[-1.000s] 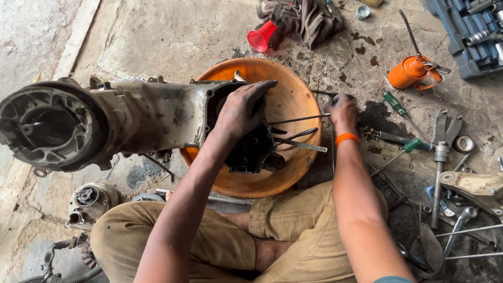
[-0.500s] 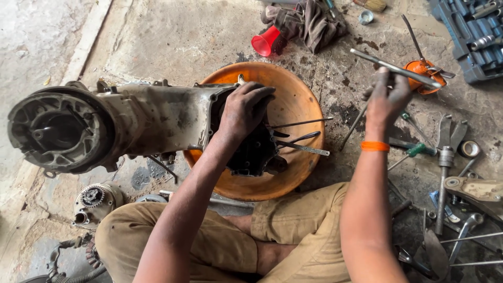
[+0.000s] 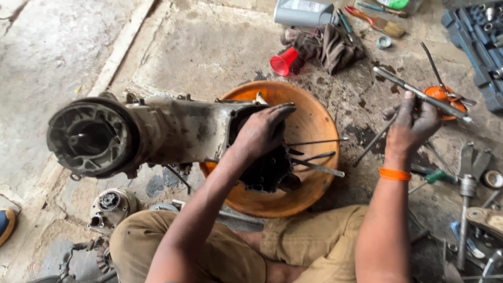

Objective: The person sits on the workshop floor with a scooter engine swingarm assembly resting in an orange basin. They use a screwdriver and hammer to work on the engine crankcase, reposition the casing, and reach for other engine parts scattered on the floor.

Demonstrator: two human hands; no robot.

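A grimy scooter engine case (image 3: pixel 157 133) lies across my lap, its dark cylinder end with long studs over an orange basin (image 3: pixel 309 123). My left hand (image 3: pixel 262 131) rests on top of the case's cylinder end, fingers curled over it. Out to the right, my right hand (image 3: pixel 411 123), an orange band at its wrist, is lifted above the floor and holds a long metal tool (image 3: pixel 419 94) that runs diagonally across its fingers.
A red funnel (image 3: pixel 285 62), a dark rag (image 3: pixel 330 44) and a grey oil bottle (image 3: pixel 304 11) lie beyond the basin. An orange oil can (image 3: pixel 440 97), a socket set (image 3: pixel 479 26), wrenches and screwdrivers (image 3: pixel 466 194) crowd the right. A small gear assembly (image 3: pixel 107 207) sits at lower left.
My right hand left the floor beside the basin, picked up the long metal tool and raised it to the right. The left hand stayed on the engine.
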